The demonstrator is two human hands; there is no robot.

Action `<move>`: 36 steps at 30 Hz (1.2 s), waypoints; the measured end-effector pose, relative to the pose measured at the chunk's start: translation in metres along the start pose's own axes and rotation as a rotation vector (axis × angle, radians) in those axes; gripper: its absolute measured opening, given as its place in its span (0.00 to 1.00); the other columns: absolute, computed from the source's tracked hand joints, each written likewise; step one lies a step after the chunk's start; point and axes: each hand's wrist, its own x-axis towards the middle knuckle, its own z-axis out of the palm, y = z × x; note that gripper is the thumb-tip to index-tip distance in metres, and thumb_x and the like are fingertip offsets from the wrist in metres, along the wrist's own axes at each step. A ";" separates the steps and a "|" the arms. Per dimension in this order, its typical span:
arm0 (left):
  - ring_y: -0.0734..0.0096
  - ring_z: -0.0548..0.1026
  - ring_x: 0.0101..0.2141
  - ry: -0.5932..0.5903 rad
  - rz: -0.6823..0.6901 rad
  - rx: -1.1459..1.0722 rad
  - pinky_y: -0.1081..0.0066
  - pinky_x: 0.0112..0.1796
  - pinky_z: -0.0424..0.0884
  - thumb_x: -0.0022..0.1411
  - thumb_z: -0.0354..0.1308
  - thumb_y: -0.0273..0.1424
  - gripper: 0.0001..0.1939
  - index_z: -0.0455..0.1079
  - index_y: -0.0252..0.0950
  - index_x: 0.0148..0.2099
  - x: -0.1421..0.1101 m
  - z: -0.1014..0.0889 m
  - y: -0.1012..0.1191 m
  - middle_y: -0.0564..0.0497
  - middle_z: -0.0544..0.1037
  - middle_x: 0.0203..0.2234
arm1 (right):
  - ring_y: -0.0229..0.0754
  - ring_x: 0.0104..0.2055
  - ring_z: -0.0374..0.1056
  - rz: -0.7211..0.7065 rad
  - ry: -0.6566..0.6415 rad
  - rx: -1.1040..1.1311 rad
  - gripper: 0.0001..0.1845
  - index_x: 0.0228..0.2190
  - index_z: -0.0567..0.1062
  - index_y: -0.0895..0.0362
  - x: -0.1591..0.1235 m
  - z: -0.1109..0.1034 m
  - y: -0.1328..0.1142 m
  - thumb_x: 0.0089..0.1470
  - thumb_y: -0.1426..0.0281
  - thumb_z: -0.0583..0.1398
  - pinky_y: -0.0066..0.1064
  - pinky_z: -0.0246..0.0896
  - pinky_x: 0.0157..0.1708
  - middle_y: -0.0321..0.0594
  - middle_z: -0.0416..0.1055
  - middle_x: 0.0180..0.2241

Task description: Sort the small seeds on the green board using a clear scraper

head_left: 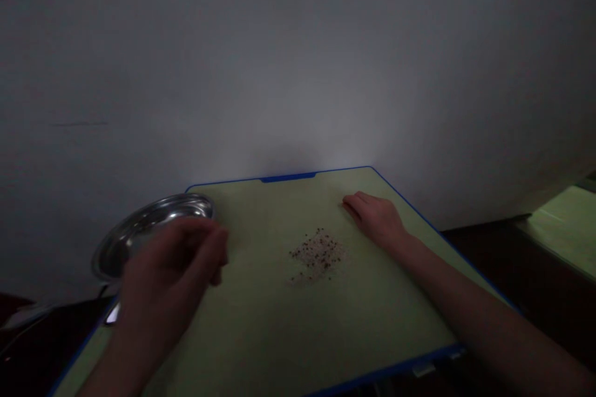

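Observation:
A small pile of pale grains mixed with dark brown beans or seeds (319, 254) lies spread on the pale green tabletop (261, 322). To the right of the pile, my right hand (375, 217) rests on the table, its fingers drawn together; what they hold, if anything, is hidden. My left hand (174, 279) is raised above the table's left side, slightly blurred, with thumb and fingers curled into a pinch. Nothing can be made out between those fingertips. Behind it stands a shiny metal bowl (116, 248), partly covered by the hand, so its contents are not visible.
The table has a blue rim (288, 177) and stands against a plain grey wall (298, 62). A phone-like object (112, 314) shows at the left edge beside my left wrist. Another pale green surface (565, 226) is at the far right.

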 end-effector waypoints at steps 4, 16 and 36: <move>0.75 0.69 0.18 -0.161 -0.048 -0.058 0.73 0.20 0.65 0.56 0.56 0.41 0.12 0.67 0.38 0.33 0.041 0.035 0.008 0.56 0.73 0.19 | 0.44 0.43 0.70 -0.027 -0.050 -0.061 0.16 0.48 0.71 0.57 0.000 0.006 -0.003 0.61 0.63 0.59 0.42 0.69 0.41 0.44 0.71 0.48; 0.70 0.71 0.23 -0.261 -0.010 0.039 0.70 0.26 0.65 0.60 0.51 0.42 0.14 0.66 0.36 0.35 0.072 0.074 -0.036 0.51 0.74 0.24 | 0.44 0.44 0.70 -0.016 -0.159 -0.137 0.16 0.49 0.71 0.56 -0.001 0.008 -0.002 0.61 0.63 0.58 0.43 0.69 0.42 0.44 0.70 0.49; 0.70 0.68 0.24 -0.296 -0.014 0.129 0.69 0.28 0.58 0.62 0.47 0.40 0.15 0.65 0.37 0.29 0.059 0.088 -0.049 0.53 0.72 0.22 | 0.42 0.35 0.77 -0.044 -0.181 0.383 0.15 0.45 0.76 0.52 -0.091 -0.042 -0.042 0.60 0.68 0.54 0.34 0.72 0.36 0.38 0.80 0.39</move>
